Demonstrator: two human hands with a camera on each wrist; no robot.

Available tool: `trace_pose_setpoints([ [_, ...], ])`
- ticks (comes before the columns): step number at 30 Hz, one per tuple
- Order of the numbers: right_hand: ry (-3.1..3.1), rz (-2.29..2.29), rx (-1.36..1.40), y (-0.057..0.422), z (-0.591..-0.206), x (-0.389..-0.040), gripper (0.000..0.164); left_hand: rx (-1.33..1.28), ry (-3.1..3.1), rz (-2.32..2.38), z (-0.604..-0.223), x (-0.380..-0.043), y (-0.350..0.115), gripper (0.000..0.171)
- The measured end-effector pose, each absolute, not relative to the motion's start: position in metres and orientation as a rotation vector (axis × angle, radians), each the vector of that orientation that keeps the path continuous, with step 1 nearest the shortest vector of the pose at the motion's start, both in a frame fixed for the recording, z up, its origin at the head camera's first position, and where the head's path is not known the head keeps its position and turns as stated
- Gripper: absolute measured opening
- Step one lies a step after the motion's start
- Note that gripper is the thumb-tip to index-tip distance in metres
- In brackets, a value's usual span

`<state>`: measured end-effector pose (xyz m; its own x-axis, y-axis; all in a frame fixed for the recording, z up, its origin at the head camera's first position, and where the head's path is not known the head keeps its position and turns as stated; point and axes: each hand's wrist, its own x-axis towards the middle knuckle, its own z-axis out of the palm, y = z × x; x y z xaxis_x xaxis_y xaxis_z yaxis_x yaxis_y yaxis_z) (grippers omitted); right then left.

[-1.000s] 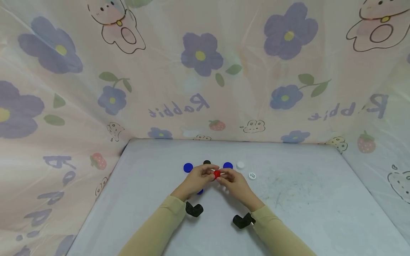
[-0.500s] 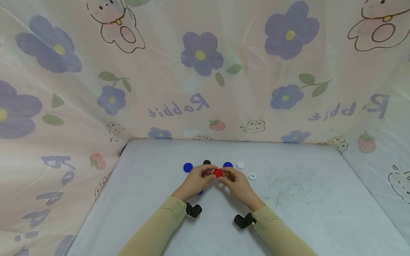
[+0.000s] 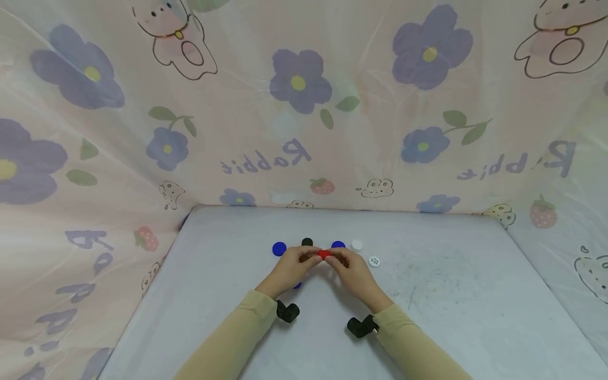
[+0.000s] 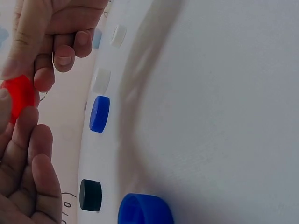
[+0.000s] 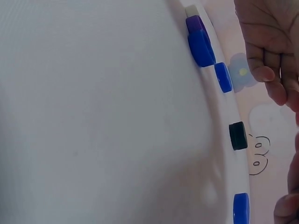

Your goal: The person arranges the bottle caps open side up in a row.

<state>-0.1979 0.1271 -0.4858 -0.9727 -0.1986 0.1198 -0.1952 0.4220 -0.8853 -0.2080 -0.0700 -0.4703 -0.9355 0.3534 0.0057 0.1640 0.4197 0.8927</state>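
My left hand [image 3: 291, 268] and right hand [image 3: 350, 272] meet above the table, pinching a small red bottle cap [image 3: 324, 254] between thumbs and fingertips from both sides. In the left wrist view the red cap [image 4: 21, 97] sits between the two thumbs, partly covered by them. Behind the hands a black cap [image 3: 307, 241] and a blue cap [image 3: 338, 245] lie on the table. Another blue cap [image 3: 297, 285] is mostly hidden under my left wrist. The right wrist view shows the left hand [image 5: 271, 56] at top right and the right hand [image 5: 289, 198] below it.
Farther left lies a blue cap [image 3: 279, 249]. To the right are a white cap [image 3: 357, 245] and a white cap with dark marks [image 3: 374, 261]. A purple cap [image 5: 195, 22] shows in the right wrist view. Patterned cloth [image 3: 356, 153] hangs beyond the table [image 3: 451, 327].
The red cap, still held in both hands, has turned from showing its round face half a second ago to a flatter, narrower side. Fingers have shifted slightly around it; the other caps have not moved.
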Motion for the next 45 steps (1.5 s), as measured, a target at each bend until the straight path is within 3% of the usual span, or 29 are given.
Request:
trace_pose_setpoints([
  [6, 2.651, -1.681, -0.313, 0.126, -0.486, -0.197, 0.025, 0.454, 2.494, 1.517, -0.471, -0.207, -0.068, 0.022],
  [26, 2.681, -1.696, -0.279, 0.123, -0.488, -0.196, 0.026, 0.424, 2.516, 1.53, -0.47, -0.205, -0.071, 0.028],
  [31, 2.63, -1.745, -0.329, 0.122, -0.488, -0.196, 0.018, 0.389, 2.493, 1.537, -0.468, -0.203, -0.073, 0.028],
  [38, 2.659, -1.699, -0.439, 0.119, -0.488, -0.194, 0.036, 0.387, 2.455, 1.584, -0.47, -0.203, -0.076, 0.025],
  [45, 2.724, -1.626, -0.483, 0.117, -0.486, -0.193, 0.035, 0.384, 2.435, 1.601, -0.469, -0.202, -0.079, 0.018],
])
